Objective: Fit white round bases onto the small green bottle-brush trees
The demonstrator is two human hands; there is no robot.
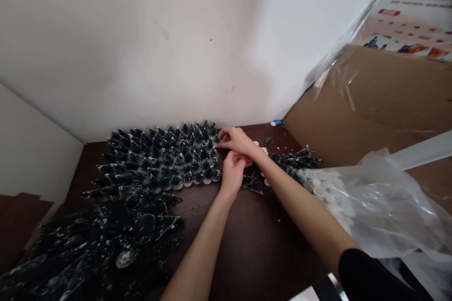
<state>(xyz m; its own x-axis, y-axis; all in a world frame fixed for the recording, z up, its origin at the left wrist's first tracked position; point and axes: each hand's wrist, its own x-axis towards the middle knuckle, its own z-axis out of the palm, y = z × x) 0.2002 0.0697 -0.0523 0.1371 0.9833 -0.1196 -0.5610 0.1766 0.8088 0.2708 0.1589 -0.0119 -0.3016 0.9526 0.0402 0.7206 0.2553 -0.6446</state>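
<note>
Rows of miniature snow-tipped Christmas trees (176,155) stand packed together on a dark brown table (243,235). At the right end of the back rows, my right hand (237,140) has its fingers closed around a small tree at the block's edge. My left hand (233,171) is just in front, beneath my right wrist. Its fingers are pinched together and partly hidden, so what they hold cannot be made out. Loose little trees (253,184) lie to the right of my left hand.
Larger frosted trees (99,240) lie heaped at the front left. On the right, a clear plastic bag (384,202) holds many white round bases (323,188), with more loose trees (296,160) by its mouth. A cardboard box (384,94) and a white wall (169,47) border the table.
</note>
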